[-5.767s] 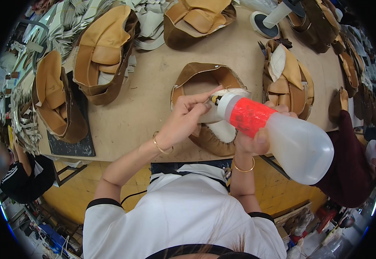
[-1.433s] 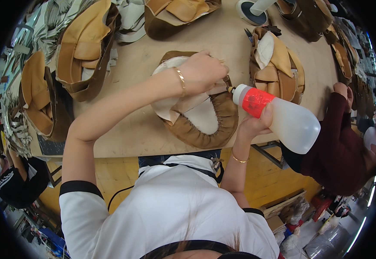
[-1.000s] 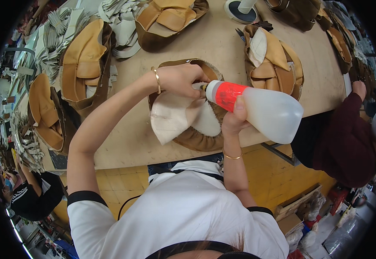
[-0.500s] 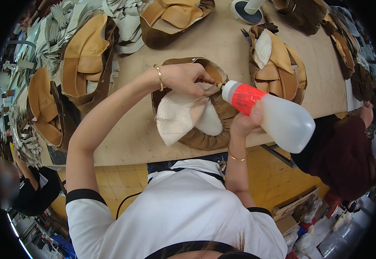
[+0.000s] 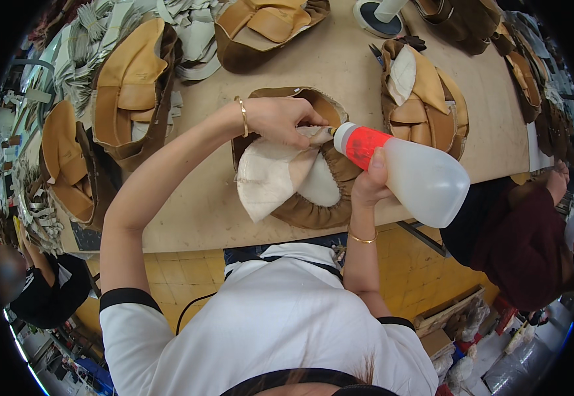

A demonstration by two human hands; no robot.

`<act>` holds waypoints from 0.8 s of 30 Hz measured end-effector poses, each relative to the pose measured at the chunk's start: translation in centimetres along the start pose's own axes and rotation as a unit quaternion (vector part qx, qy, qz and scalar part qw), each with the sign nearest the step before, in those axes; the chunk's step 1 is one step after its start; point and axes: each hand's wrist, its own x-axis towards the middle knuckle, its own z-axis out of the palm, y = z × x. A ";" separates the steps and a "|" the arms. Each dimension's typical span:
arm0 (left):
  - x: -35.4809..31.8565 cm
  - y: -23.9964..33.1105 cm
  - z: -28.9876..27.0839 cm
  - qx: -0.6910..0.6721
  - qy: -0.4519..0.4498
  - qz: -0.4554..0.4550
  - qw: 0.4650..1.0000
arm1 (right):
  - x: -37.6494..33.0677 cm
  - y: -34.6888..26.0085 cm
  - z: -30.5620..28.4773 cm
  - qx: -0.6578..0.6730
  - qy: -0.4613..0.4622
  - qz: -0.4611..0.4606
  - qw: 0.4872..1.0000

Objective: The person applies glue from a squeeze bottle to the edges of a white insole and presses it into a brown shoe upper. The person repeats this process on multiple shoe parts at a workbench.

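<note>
In front of me on the table lies a brown leather piece point(image 5: 320, 214) with a gathered rim, probably an unfinished shoe or boot upper. My left hand point(image 5: 280, 121) reaches over it, thumb and fingers pinching a folded edge of its cream fabric lining point(image 5: 270, 178). A translucent white squeeze bottle point(image 5: 429, 178) with a red band is gripped in my right hand point(image 5: 373, 179). The bottle is tilted, its narrow tip against or very close to the pinched edge, just beside my left fingertips. Whether anything flows from the tip cannot be made out.
More brown and tan leather pieces lie at left point(image 5: 128, 92), at the top and at right point(image 5: 425, 109). Bundles of pale strips point(image 5: 92, 39) are piled at the upper left. A round-based stand point(image 5: 378, 18) stands at the far side. Other people are at both sides.
My right hand has shifted the bottle slightly left, bringing its tip closer to the lining's edge. The left hand keeps its pinch almost unmoved.
</note>
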 end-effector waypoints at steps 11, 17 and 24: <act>0.6 0.0 -0.3 0.015 -0.025 -0.008 1.000 | -0.5 2.6 -2.0 0.052 0.016 0.001 0.999; 0.9 0.1 -0.7 0.005 -0.065 -0.003 0.998 | 0.0 1.9 -2.1 0.099 0.042 0.054 0.993; 0.6 -0.5 -1.0 -0.079 -0.096 -0.010 0.992 | 0.9 -0.4 -2.2 0.251 0.079 0.177 0.948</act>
